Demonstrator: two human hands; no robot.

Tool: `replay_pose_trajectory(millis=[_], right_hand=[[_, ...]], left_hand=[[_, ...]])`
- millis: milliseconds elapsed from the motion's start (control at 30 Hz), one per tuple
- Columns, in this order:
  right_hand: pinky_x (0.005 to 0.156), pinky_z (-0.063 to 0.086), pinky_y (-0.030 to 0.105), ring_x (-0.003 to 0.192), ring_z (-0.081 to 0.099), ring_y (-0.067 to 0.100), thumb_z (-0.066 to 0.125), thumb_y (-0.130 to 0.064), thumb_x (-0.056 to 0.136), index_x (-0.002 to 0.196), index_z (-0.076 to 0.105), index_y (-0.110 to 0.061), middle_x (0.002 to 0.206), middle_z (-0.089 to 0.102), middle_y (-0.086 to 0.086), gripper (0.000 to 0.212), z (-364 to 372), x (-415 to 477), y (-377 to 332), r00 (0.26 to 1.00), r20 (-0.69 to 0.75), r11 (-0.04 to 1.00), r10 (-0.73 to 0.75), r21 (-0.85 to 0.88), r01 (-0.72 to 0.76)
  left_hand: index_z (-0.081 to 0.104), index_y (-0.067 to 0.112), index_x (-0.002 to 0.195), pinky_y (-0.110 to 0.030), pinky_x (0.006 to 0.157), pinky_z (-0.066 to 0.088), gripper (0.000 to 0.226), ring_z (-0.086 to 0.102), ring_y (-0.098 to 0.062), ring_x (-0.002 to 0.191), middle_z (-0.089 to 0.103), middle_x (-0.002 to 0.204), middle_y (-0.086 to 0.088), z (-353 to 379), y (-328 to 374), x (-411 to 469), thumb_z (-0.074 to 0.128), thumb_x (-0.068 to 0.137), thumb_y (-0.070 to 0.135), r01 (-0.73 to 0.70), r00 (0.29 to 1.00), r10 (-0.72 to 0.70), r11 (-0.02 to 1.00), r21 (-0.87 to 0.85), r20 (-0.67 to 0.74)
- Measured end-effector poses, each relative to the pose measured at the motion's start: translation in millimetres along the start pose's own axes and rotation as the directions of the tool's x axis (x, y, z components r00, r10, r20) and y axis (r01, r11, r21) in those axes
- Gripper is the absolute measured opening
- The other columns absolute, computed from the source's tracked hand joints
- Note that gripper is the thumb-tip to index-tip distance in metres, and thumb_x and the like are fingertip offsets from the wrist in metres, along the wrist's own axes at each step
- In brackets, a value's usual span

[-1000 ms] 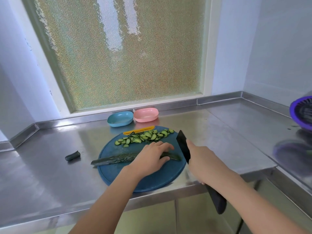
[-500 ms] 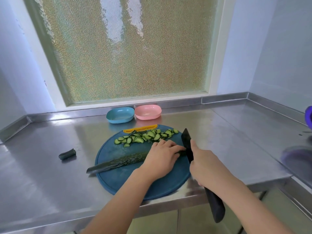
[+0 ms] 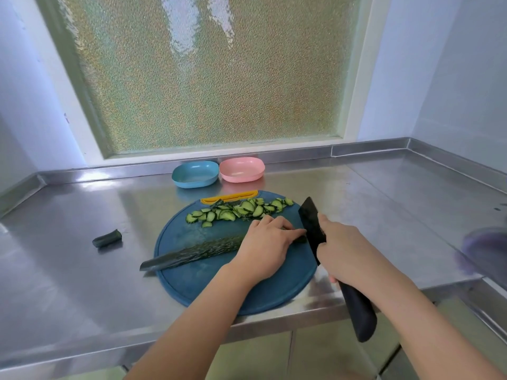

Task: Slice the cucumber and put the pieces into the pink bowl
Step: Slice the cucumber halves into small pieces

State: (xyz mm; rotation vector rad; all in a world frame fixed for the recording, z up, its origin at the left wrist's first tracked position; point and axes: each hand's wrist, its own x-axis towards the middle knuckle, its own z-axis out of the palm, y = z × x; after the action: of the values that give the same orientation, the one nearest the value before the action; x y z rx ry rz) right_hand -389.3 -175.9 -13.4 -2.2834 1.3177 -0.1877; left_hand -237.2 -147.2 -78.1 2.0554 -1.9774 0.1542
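Left grip (image 3: 267, 242): I held the cucumber (image 3: 197, 252) on the board (image 3: 219, 286).
Right grip (image 3: 345, 250): I held the knife (image 3: 311, 223) at its right end.

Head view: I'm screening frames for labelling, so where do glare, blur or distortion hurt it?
In the head view, daylight through the frosted window glares off the steel counter; the purple object at the right edge is smeared; the counter's edges bow from the wide lens; cucumber slices and knife look sharp.
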Motion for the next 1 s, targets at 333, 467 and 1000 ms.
replay_pose_trajectory(millis=[333,467,1000], right_hand=[[0.062,0.055,0.031,0.076,0.067,0.028,0.037,-0.002,0.089,0.146,0.022,-0.014,0.103,0.056,0.014,0.060,2,1,-2,1.000,0.003,0.997,0.031,0.069,-0.031],[0.071,0.056,0.034,0.085,0.064,0.029,0.038,-0.003,0.090,0.152,0.006,-0.017,0.107,0.055,0.016,0.071,14,2,-4,0.998,-0.013,0.997,0.056,0.051,-0.055],[0.047,0.050,0.026,0.042,0.056,0.019,0.033,0.002,0.088,0.134,0.040,-0.013,0.078,0.063,0.017,0.049,-14,7,2,0.996,0.066,0.976,0.056,0.206,-0.069]], left_hand=[[0.040,0.041,0.138,-0.035,0.091,0.033,0.044,0.041,-0.020,0.107,0.049,0.122,0.008,1,0,2,0.033,0.100,0.020,0.013,1.000,-0.013,1.000,-0.006,0.002],[0.039,0.042,0.138,-0.033,0.090,0.033,0.043,0.040,-0.019,0.106,0.048,0.123,0.009,3,-1,3,0.032,0.100,0.022,0.018,1.000,-0.018,1.000,0.004,0.001],[0.039,0.039,0.139,-0.031,0.090,0.032,0.044,0.041,-0.019,0.104,0.050,0.125,0.008,0,2,-1,0.033,0.100,0.020,0.031,1.000,-0.031,0.999,-0.023,-0.001]])
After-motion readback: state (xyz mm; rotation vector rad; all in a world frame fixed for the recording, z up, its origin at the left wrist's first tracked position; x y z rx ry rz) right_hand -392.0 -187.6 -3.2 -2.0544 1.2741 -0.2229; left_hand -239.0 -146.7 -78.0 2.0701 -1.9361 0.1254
